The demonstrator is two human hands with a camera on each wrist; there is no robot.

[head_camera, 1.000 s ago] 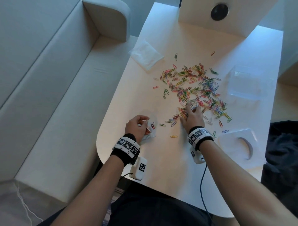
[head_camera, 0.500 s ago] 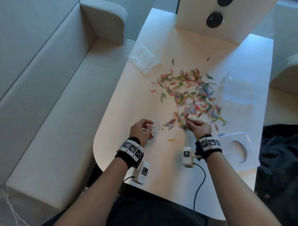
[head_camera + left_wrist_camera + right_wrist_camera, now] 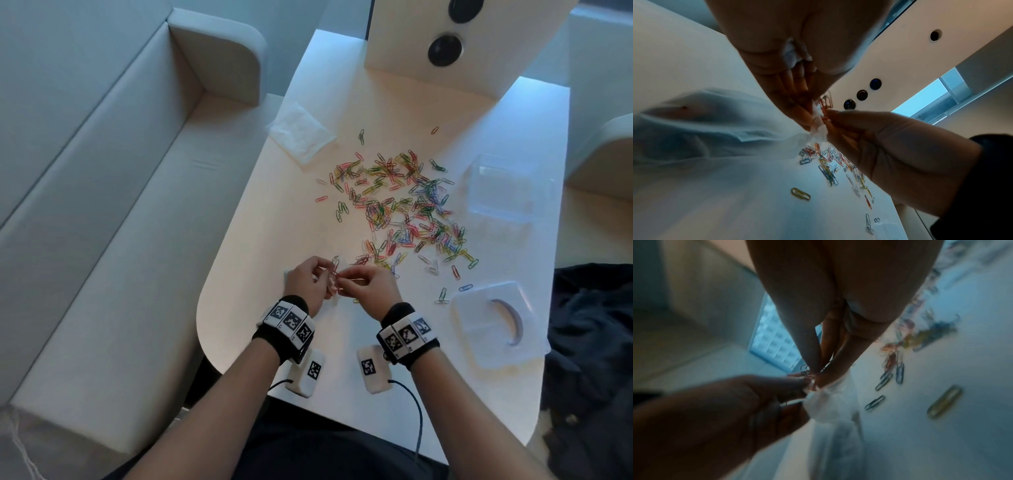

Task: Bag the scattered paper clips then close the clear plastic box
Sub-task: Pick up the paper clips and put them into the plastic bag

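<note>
- Far left: pale sofa alongside the white bench.
- Near the bench's left edge, far side: flat clear packet, lying alone.
- Left hand raised just above the near part of the bench, grip clamped on the mouth of a small clear bag; bag film crumpled between thumb and fingers, rest of the bag hanging toward the bench.
- Touching that bag mouth: right hand, grip pinched together on a few red and orange clips, held at the bag's opening. Whether any already sit inside the bag, cannot tell.
- Both wrists wrapped in black bands with square printed markers, a small white camera block under each.
- Beyond the hands, middle of the bench: scattered paper clips in many colours, a loose spread reaching toward the right; a few strays apart from the main spread, one yellow clip close to the hands.
- Right of the spread, far side: clear plastic box, open, well apart from both hands.
- Right, near side: box lid, flat on the bench, with a curved cut-out, a couple of clips just beside it.
- Far right edge: dark cloth.
</note>
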